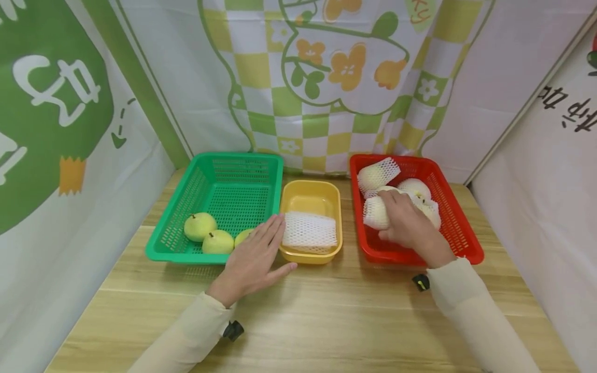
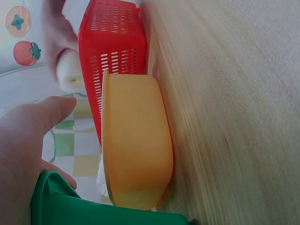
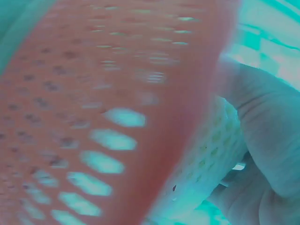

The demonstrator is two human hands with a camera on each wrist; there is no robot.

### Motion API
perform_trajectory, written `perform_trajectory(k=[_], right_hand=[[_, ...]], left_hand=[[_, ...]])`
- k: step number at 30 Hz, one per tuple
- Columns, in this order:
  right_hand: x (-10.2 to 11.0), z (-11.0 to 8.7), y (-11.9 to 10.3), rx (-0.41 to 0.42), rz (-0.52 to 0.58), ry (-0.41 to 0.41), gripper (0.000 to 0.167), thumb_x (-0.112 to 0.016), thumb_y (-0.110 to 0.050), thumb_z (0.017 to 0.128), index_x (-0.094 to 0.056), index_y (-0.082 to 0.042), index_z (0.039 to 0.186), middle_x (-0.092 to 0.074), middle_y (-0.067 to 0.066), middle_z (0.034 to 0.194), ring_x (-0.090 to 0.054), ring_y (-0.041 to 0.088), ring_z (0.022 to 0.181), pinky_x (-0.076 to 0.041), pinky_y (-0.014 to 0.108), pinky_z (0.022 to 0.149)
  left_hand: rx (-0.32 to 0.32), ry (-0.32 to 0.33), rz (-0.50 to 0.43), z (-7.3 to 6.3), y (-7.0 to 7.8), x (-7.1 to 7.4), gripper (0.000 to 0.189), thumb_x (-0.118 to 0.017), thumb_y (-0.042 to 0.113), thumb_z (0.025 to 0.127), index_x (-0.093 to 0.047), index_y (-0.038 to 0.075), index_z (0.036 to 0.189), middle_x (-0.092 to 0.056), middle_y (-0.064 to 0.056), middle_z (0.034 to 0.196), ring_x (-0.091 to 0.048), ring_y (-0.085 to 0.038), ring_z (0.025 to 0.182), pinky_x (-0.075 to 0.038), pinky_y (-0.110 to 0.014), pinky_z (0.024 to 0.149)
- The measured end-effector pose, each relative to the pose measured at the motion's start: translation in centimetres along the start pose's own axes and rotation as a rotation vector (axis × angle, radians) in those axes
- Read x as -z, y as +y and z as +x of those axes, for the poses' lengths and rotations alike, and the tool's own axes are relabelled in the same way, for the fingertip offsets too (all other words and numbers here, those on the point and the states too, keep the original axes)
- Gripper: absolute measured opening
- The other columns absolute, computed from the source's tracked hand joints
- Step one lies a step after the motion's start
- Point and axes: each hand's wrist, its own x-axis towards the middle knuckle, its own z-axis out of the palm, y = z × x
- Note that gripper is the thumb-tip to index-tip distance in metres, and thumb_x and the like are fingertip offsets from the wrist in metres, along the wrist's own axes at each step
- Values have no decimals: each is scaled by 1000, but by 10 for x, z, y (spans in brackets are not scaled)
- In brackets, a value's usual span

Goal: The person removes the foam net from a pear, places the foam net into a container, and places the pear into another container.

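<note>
My right hand [image 1: 410,223] grips a pale pear in a white foam net [image 1: 375,213] at the left side of the red basket [image 1: 457,215]. In the right wrist view, thumb and fingers curl round the netted pear [image 3: 213,154], partly behind the basket wall. More netted pears [image 1: 379,175] lie around that hand. My left hand [image 1: 254,261] is held palm down, fingers straight, over the front right corner of the green basket [image 1: 186,257]. Its fingertips are right at the rim of the yellow tub [image 1: 311,185]. Flattened white foam nets [image 1: 309,230] lie in the tub.
Bare yellow-green pears [image 1: 200,227] sit along the front of the green basket, one partly hidden by the left hand. All three containers stand in a row on a wooden table [image 1: 326,316]. A checked curtain [image 1: 322,124] hangs behind, with white printed side walls [image 1: 531,129].
</note>
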Motion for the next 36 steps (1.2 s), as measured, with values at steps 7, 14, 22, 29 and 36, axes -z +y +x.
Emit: perform_trajectory(k=[7,14,22,29,36], right_hand=[[29,-4,-30,42,-9,2,87,-91,-13,78,-42,2,148,-54,24,144,-52,43,127,-50,59,112],[32,-14,-62,161,-19,14,84,-91,-14,76,-47,2,145,-57,21,141,-54,40,130,-48,57,114],[11,-28,-91,306,-80,23,85,-94,-27,72,-52,-1,141,-62,13,133,-59,31,119,-54,45,107],[-13,-36,-106,370,-100,-41,86,-91,-22,70,-51,3,142,-63,18,136,-62,38,123,-55,49,109],[-40,-44,-115,425,-109,-57,87,-94,-25,67,-52,-1,139,-65,14,129,-66,34,112,-59,46,100]], left_hand=[[-1,-3,-1,0,0,0,96,-45,67,104,-21,-2,166,-11,-15,178,-17,-31,165,-21,-43,134],[-6,2,4,-1,-1,1,97,-47,67,104,-21,-3,166,-13,-16,177,-18,-32,165,-22,-43,134],[-9,3,5,-1,0,1,96,-47,67,104,-23,-3,166,-16,-16,177,-19,-31,165,-22,-43,134],[-12,13,11,0,0,1,96,-49,66,103,-25,-4,165,-20,-19,176,-21,-32,164,-24,-44,134],[-13,11,18,0,0,1,97,-49,67,103,-25,-4,165,-20,-18,176,-20,-32,165,-24,-43,134]])
